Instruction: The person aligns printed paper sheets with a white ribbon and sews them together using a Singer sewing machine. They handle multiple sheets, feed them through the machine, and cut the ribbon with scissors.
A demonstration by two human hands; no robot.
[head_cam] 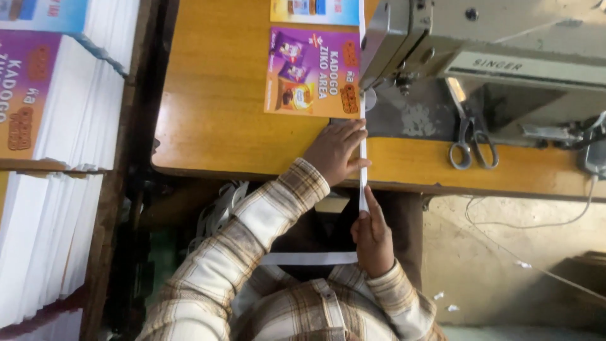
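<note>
- White tape strip [363,158]: runs from under the sewing machine head [404,44] along the right edge of the printed card [312,72], over the table's front edge [252,172], down to the lap.
- Handling, my read: thin, light, limp; will twist or sag if slack. Best pinched flat near the feed point and kept taut.
- Left hand [334,151]: flat on the table at the front edge, fingers spread, pressing card corner and strip.
- Right hand [372,237]: below the table edge, thumb and fingers pinched on the strip.
- Card looks stiff, glossy, likely slippery.
- Scissors [472,148] lie right of the strip, near the front edge.
- Card stacks [57,126] well apart, far left.
</note>
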